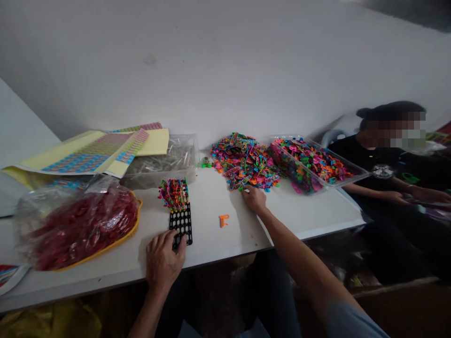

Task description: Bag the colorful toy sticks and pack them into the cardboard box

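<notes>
My left hand (pixel 162 259) rests on the white table (pixel 211 234) with its fingers on the near end of a black holed rack (pixel 181 224). The far half of the rack is filled with upright colourful plastic pieces (pixel 174 192). My right hand (pixel 254 198) reaches across to the near edge of a big loose pile of colourful plastic pieces (pixel 244 159), fingers curled down into it. Whether it holds a piece is hidden. A single orange piece (pixel 223 219) lies on the table between my hands.
A yellow tray with a clear bag of red pieces (pixel 77 225) sits at left. Sticker sheets (pixel 95 150) lie on a clear tub (pixel 165 162) behind. A clear tray of colourful pieces (pixel 313 164) stands at right. Another person (pixel 391 155) sits at right.
</notes>
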`<state>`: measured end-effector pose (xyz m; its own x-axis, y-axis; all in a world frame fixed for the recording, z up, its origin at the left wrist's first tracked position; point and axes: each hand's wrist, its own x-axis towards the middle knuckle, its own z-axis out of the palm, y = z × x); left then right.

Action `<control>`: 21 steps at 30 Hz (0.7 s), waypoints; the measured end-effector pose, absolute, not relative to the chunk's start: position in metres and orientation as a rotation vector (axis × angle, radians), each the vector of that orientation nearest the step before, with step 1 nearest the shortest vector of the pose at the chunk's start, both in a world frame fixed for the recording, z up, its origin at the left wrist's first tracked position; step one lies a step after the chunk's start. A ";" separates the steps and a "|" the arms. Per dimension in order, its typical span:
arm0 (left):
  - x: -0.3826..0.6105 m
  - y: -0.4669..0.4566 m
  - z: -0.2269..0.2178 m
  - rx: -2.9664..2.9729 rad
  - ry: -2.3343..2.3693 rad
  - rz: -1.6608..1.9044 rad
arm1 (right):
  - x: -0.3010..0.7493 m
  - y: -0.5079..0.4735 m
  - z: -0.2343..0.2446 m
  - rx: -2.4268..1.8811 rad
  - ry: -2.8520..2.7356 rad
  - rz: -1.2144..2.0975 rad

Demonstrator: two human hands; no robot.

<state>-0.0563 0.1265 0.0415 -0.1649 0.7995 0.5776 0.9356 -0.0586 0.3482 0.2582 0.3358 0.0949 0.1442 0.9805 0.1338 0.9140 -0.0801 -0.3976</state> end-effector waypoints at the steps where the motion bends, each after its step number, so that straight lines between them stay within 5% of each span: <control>1: -0.056 0.127 0.041 -1.885 -2.011 -1.033 | 0.258 0.336 0.095 -2.032 -1.814 0.254; 21: -0.055 0.126 0.043 -1.875 -2.037 -1.055 | 0.269 0.271 0.117 -1.271 -1.236 1.066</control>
<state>-0.0549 0.1262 0.0434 -0.1898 0.7999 0.5693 0.9266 -0.0458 0.3732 0.2690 0.2707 0.1174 0.0801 0.9952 0.0570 0.0902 0.0497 -0.9947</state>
